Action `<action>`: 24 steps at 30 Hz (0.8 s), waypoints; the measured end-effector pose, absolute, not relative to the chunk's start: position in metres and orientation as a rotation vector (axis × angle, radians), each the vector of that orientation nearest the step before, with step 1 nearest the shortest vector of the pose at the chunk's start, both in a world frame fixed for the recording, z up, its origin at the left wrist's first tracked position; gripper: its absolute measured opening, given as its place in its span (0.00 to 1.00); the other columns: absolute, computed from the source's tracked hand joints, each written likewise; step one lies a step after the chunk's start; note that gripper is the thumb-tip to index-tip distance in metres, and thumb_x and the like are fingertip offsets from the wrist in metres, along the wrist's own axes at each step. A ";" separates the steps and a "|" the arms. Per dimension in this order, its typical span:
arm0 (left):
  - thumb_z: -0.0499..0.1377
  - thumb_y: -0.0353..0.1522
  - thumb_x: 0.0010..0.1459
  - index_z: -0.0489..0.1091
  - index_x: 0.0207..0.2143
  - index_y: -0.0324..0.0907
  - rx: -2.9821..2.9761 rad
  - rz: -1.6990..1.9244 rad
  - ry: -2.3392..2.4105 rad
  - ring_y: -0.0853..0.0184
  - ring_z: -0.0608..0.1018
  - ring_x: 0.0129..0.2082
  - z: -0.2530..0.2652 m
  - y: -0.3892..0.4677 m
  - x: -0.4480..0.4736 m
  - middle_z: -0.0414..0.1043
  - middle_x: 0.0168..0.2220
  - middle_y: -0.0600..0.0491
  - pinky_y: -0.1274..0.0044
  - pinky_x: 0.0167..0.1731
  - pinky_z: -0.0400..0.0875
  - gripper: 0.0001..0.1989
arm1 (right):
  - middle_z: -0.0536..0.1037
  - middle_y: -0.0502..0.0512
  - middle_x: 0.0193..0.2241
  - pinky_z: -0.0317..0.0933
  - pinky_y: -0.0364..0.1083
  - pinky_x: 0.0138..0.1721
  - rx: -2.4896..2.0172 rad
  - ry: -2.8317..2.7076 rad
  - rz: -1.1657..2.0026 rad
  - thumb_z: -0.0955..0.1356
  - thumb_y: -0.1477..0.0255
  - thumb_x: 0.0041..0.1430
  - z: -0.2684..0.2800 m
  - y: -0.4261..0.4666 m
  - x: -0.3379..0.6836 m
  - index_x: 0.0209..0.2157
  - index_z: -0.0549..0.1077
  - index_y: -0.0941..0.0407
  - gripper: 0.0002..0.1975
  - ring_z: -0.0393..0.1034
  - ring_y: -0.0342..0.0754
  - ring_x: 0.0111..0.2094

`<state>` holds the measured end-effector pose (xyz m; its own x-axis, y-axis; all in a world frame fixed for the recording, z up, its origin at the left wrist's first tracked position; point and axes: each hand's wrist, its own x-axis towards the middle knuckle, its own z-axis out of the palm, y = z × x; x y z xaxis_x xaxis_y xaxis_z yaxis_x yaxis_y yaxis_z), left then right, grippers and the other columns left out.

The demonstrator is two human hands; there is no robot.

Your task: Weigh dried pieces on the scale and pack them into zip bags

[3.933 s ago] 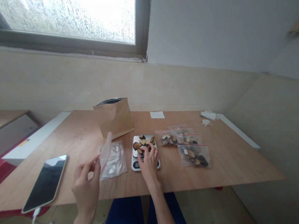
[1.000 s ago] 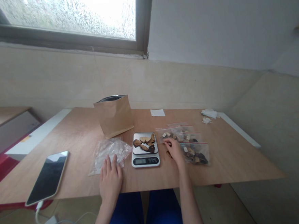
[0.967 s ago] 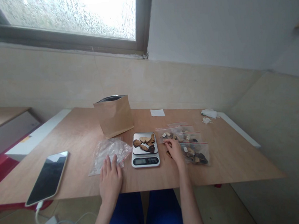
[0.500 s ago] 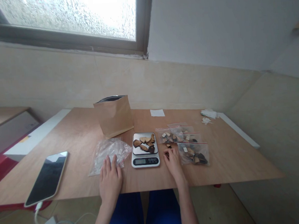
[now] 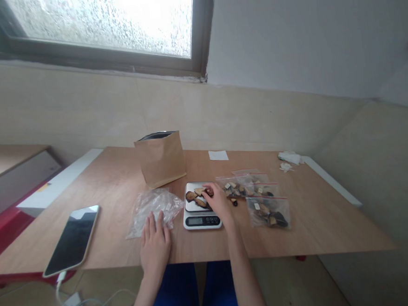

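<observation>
A white kitchen scale (image 5: 202, 222) stands at the table's middle, with several brown dried mushroom slices (image 5: 199, 202) on its metal plate; its display digits are too small to read. My right hand (image 5: 217, 201) reaches over the plate's right side, thumb and fingers pinched round a dark dried slice among the others. Flat on the table, my left hand (image 5: 155, 240) has its fingers stretched out, the tips on the near edge of clear plastic bags (image 5: 155, 207). A small dark piece (image 5: 234, 202) lies right of the scale.
Several zip bags of dried pieces (image 5: 268, 212) lie to the right. An open brown paper pouch (image 5: 160, 160) stands behind the scale. A phone (image 5: 73, 239) on a cable lies at left. White paper (image 5: 218, 155) and crumpled tissue (image 5: 289, 157) are at the back.
My right hand has moved from the table right of the scale up and left onto its plate. My left hand stays by the clear bags. The view has shifted slightly.
</observation>
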<state>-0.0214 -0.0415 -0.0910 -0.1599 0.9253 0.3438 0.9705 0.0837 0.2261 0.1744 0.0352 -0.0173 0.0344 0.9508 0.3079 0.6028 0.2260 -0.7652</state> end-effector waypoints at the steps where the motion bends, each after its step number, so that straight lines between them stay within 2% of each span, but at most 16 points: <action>1: 0.42 0.31 0.60 0.60 0.57 0.34 -1.963 -0.614 -2.225 0.55 0.60 0.60 -0.091 -0.041 -0.021 0.55 0.60 0.37 0.65 0.56 0.56 0.24 | 0.73 0.57 0.37 0.63 0.47 0.42 -1.469 -1.671 0.524 0.64 0.74 0.53 -0.017 0.036 0.172 0.37 0.71 0.57 0.09 0.69 0.48 0.37; 8: 0.42 0.31 0.60 0.60 0.57 0.35 -1.961 -0.670 -2.229 0.56 0.59 0.61 -0.090 -0.043 -0.020 0.54 0.61 0.38 0.64 0.56 0.56 0.25 | 0.73 0.58 0.37 0.63 0.48 0.41 -1.457 -1.529 0.495 0.60 0.70 0.59 -0.028 0.005 0.191 0.38 0.71 0.56 0.11 0.69 0.48 0.37; 13: 0.40 0.32 0.62 0.60 0.58 0.35 -2.014 -0.759 -2.248 0.56 0.57 0.61 -0.094 -0.042 -0.024 0.54 0.61 0.38 0.63 0.57 0.54 0.25 | 0.75 0.57 0.36 0.64 0.47 0.37 -1.486 -1.388 0.593 0.59 0.66 0.60 -0.033 -0.029 0.208 0.36 0.71 0.55 0.12 0.70 0.49 0.35; 17: 0.38 0.35 0.63 0.60 0.57 0.34 -2.000 -1.098 -2.397 0.57 0.59 0.61 -0.093 -0.035 -0.030 0.58 0.59 0.40 0.62 0.57 0.56 0.26 | 0.77 0.55 0.35 0.65 0.46 0.35 -1.435 -1.403 0.813 0.61 0.64 0.60 -0.025 -0.040 0.200 0.36 0.72 0.54 0.12 0.71 0.49 0.34; 20: 0.39 0.37 0.63 0.59 0.58 0.37 -2.003 -1.429 -2.307 0.60 0.59 0.60 -0.079 -0.033 -0.029 0.59 0.59 0.42 0.65 0.57 0.56 0.26 | 0.77 0.54 0.35 0.64 0.45 0.36 -1.359 -1.456 0.960 0.61 0.63 0.61 -0.016 -0.042 0.174 0.38 0.72 0.55 0.13 0.71 0.48 0.35; 24: 0.41 0.39 0.63 0.62 0.56 0.41 -2.170 -1.469 -2.154 0.60 0.66 0.53 -0.053 -0.042 -0.017 0.62 0.54 0.43 0.62 0.54 0.58 0.24 | 0.75 0.55 0.41 0.64 0.45 0.40 -1.284 -1.488 1.030 0.59 0.62 0.62 -0.006 -0.046 0.122 0.45 0.68 0.54 0.15 0.71 0.47 0.37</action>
